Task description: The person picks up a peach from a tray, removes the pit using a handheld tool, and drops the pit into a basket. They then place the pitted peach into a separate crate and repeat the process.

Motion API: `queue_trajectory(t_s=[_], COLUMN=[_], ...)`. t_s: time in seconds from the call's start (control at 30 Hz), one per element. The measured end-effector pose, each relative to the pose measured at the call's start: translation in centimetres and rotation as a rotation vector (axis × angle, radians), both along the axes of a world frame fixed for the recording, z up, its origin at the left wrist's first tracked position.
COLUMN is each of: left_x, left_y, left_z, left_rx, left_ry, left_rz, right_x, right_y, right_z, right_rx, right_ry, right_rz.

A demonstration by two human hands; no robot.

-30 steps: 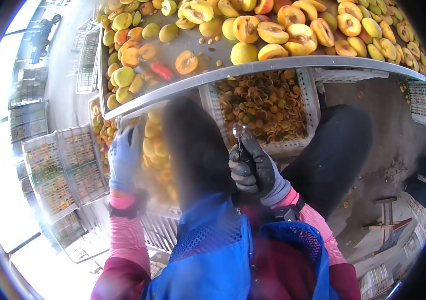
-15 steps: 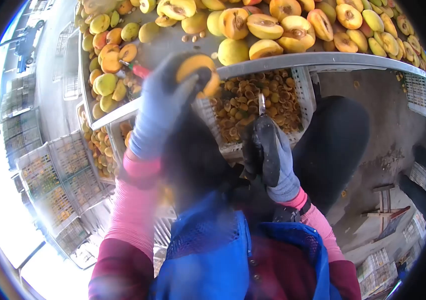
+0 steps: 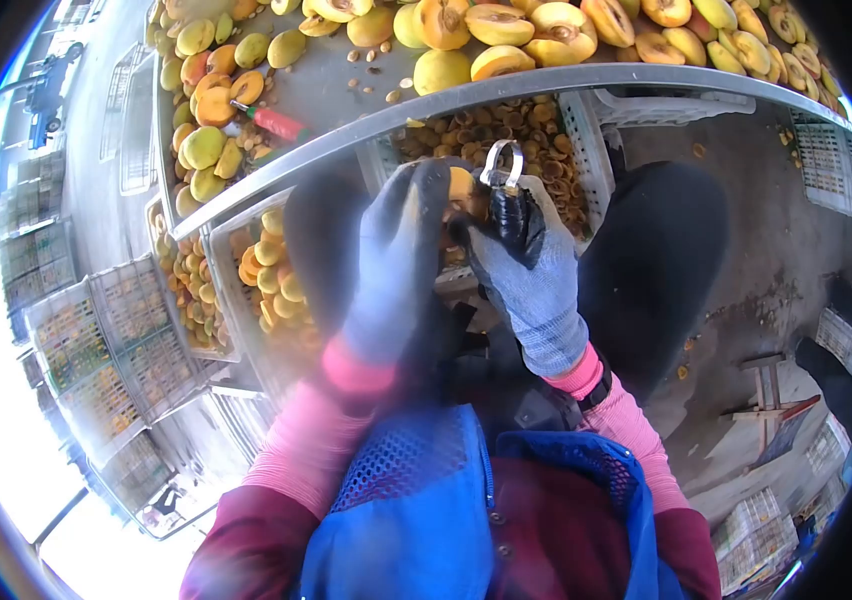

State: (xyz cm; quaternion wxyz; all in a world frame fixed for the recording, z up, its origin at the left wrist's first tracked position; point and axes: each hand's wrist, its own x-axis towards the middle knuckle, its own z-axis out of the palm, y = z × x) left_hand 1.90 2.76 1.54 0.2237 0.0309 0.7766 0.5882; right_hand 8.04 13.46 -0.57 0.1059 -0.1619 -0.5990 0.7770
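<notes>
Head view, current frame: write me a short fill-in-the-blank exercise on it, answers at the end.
1. The left hand, at a peach piece, is covered by a ____.
2. The right hand grips a metal loop tool whose handle is coloured ____.
3. On the metal table lies a slim tool with a ____ handle.
4. The plastic crate between the person's legs is coloured ____.

Missing words: glove; black; red; white.

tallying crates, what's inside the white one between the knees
The white crate holds brownish-orange fruit scraps. The left hand and right hand hide some, the table rim covers its far end, and lower layers can't be seen.
</notes>
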Motion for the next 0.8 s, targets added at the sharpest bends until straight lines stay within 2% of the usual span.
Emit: queue_trajectory(t_s=[0.1, 0.13, 0.2, 0.23, 0.27, 0.3, 0.37, 0.4, 0.43, 0.5, 0.53, 0.6, 0.8], left_x=[1.7, 2.4, 3.0, 3.2, 3.4, 3.5, 3.5, 3.4, 3.2, 2.8, 2.7, 2.7, 3.3], left_y=[0.0, 0.4, 0.1, 0.0, 0.2, 0.5, 0.9, 0.8, 0.4, -0.2, -0.4, -0.3, -0.2], left_z=[-1.8, -2.1, -1.2, -0.8, -1.0, -1.1, -1.3, -1.2, -1.1, -1.0, -0.6, -0.2, -1.3], left_rx=[0.155, 0.290, 0.249, 0.229, 0.243, 0.297, 0.406, 0.378, 0.350, 0.295, 0.325, 0.315, 0.287], left_ry=[0.227, 0.004, -0.055, -0.085, 0.089, -0.002, -0.183, -0.170, -0.159, -0.138, -0.228, -0.203, -0.091], left_rz=[-0.033, 0.082, 0.088, 0.092, 0.049, 0.146, 0.338, 0.307, 0.275, 0.211, 0.237, 0.206, 0.238], right_x=[0.6, 0.7, 1.0, 1.0, 1.1, 1.2, 2.6, 3.5, 3.4, 3.8, 4.1, 4.5, 4.6], right_y=[-0.2, 0.0, 0.4, 0.3, 0.2, 0.0, -0.6, -1.6, -1.0, -1.1, -1.2, -1.3, -1.7], right_z=[-0.4, -0.4, -0.3, 0.0, 0.4, 0.7, -1.2, -0.7, -0.2, -0.6, -0.6, -0.7, -0.6], right_rx=[-0.131, -0.160, -0.218, -0.115, -0.011, 0.093, 0.217, 0.311, 0.286, 0.041, 0.102, 0.228, 0.364], right_ry=[0.007, -0.004, -0.025, -0.022, -0.020, -0.017, 0.056, 0.191, 0.067, -0.113, -0.149, -0.212, -0.139], right_rz=[-0.040, -0.021, 0.023, 0.004, -0.014, -0.032, 0.113, 0.029, 0.161, 0.110, 0.141, 0.198, 0.175])
